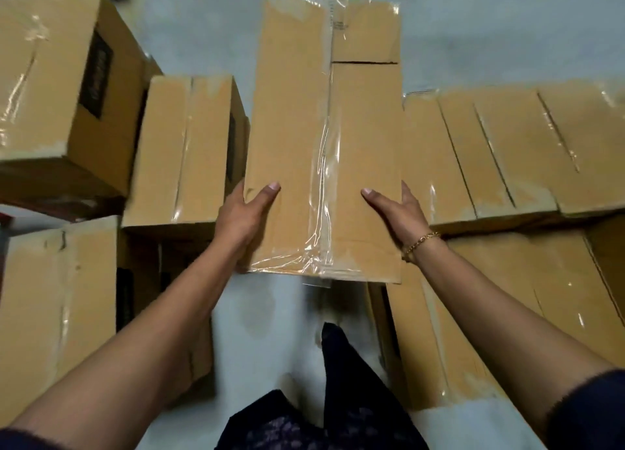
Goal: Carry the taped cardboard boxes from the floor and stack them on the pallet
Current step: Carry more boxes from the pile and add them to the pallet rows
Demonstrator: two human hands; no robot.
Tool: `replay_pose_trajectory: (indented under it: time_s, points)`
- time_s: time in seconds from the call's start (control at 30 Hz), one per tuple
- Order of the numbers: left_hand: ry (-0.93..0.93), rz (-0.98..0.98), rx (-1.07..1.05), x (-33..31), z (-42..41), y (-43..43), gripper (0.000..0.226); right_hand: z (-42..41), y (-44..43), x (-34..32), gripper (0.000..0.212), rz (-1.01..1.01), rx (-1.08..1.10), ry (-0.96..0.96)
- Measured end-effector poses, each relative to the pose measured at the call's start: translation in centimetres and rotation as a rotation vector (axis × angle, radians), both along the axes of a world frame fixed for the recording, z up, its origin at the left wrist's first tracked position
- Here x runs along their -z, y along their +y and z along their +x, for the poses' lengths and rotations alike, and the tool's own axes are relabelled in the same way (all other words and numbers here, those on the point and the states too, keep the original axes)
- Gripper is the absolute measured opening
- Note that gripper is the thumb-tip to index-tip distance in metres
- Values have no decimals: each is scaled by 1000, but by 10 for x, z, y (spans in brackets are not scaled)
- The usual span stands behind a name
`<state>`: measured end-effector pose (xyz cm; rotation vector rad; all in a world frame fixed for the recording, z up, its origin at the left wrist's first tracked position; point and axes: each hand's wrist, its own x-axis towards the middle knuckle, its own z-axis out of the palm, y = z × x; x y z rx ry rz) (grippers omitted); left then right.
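Floor (209, 37) is showing pale grey, cardboard crowding both sides: big box (50, 88) far left, smaller box (189, 152) beside it, row of boxes (490, 152) at right. You're holding the long taped box (291, 128) in the middle between them, clear tape running down its top. Your left hand (243, 216) is gripping its left edge and your right hand (395, 209) its right edge, thumbs on top, fingers hidden down the sides. Bracelet (419, 243) is sitting on your right wrist.
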<state>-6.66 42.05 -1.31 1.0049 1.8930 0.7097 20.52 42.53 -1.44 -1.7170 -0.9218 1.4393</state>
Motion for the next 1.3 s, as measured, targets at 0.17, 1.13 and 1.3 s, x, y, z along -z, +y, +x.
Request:
replay_pose_trajectory:
  time_s: [0.17,1.13,1.3]
  points:
    - [14,127,134,-54,10,-77,75,18,-90,-42,90,88,94,-46]
    - [-10,3,642,-61,494,-439,73,476,-585,-74,66,-51,477,-174]
    - [-5,-5,632,-47,568,-444,67,547,-587,-54,66,-67,472,-175]
